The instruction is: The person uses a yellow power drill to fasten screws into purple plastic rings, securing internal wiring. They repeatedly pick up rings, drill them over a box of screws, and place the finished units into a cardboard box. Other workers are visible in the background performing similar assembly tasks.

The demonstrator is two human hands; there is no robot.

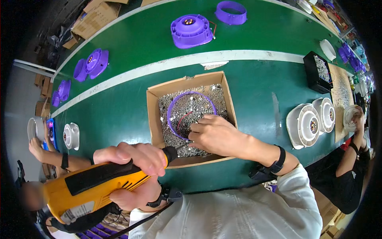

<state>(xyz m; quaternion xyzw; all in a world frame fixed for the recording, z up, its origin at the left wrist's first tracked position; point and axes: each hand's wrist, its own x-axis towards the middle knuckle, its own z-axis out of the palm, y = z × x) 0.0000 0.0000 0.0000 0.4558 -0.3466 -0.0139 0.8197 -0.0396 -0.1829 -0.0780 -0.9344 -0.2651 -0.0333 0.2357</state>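
My left hand (137, 167) is wrapped round a yellow and black electric screwdriver (99, 185). Its black nose and thin bit reach over the near edge of an open cardboard box (156, 123), toward the near rim of a purple plastic ring (170, 111). Small shiny metal screws (217, 101) fill the box, and a red wire (183, 118) curves inside the ring. With fingers bent and closed, my right hand (218, 136) grips the near right rim of the ring, close to the bit. Its fingertips are partly hidden, so a screw between them cannot be made out.
Purple round housings (191, 32) and rings (230, 14) stand along the far green strip. White round housings (304, 125) sit to the right, near a black bin (317, 73) of small metal parts. Co-workers' hands (36, 148) hold white rings at both sides. A cable (141, 221) trails below the screwdriver.
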